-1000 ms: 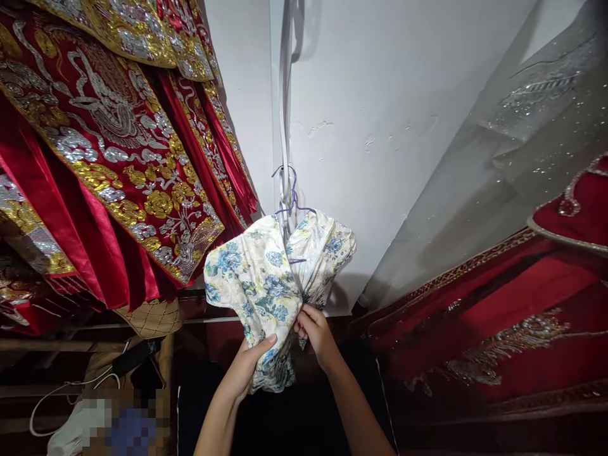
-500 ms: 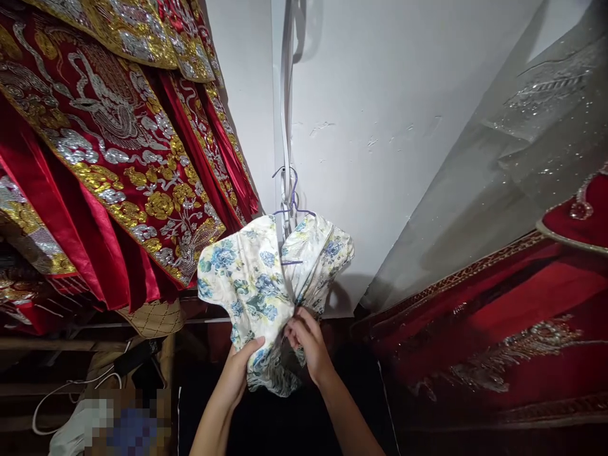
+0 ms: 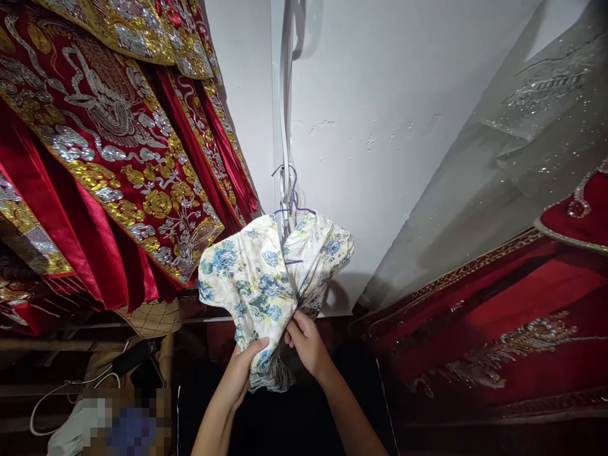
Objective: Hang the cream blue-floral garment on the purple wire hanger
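A white blouse [image 3: 266, 278] with blue and yellow flowers hangs on a purple hanger [image 3: 295, 197], its neckline crossing in a V. Its hem is bunched at the bottom. My left hand [image 3: 242, 367] grips the lower left side of the blouse, thumb on the front and the fingers hidden behind the cloth. At the crossing of the front edges, my right hand [image 3: 304, 339] is closed in a pinch on the blouse's edge, with its other fingers curled under.
Red garments with gold and silver embroidery [image 3: 156, 171] hang on the left. Sheer sparkling fabric [image 3: 475, 164] and a red beaded garment [image 3: 503, 329] are on the right. A white wall [image 3: 380, 95] stands behind. At lower left, a wooden rack [image 3: 166, 367] holds a white cable [image 3: 35, 411].
My right hand has shifted slightly left and the right front edge of the blouse has been drawn in. The left hand stays on the cloth, slightly further right.
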`<state>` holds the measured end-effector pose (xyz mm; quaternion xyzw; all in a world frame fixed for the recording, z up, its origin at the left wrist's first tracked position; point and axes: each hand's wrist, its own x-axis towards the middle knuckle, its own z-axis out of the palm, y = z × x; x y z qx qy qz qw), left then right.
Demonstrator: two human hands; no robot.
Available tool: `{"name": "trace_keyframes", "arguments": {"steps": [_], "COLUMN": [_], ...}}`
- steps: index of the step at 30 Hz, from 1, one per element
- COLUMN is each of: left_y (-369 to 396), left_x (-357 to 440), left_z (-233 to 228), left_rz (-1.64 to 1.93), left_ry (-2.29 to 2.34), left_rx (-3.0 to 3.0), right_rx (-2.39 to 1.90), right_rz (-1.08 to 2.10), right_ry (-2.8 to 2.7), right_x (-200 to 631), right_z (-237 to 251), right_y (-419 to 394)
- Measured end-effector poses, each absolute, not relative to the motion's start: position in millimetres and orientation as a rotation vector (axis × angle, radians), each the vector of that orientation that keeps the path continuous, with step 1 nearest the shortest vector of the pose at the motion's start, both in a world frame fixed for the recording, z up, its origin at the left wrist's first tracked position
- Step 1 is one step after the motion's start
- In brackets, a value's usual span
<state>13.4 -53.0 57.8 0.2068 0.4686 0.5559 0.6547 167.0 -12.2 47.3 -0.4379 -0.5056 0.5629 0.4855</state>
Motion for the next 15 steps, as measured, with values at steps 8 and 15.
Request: {"name": "trace_keyframes", "arguments": {"steps": [8,15], "left_y": [-33,-30], "left_x": [0,40], "left_z": [21,23], "left_rz": [1.669,1.243], "left_ry": [1.836,1.310], "left_rx": [1.209,1.635], "right_rx": [-1.163,-1.158], "right_rz": [1.549,1.581], "right_ry": [-1.147,-1.384], "right_x": [181,165], "right_z": [47,50], "right_y": [-8,-11]}}
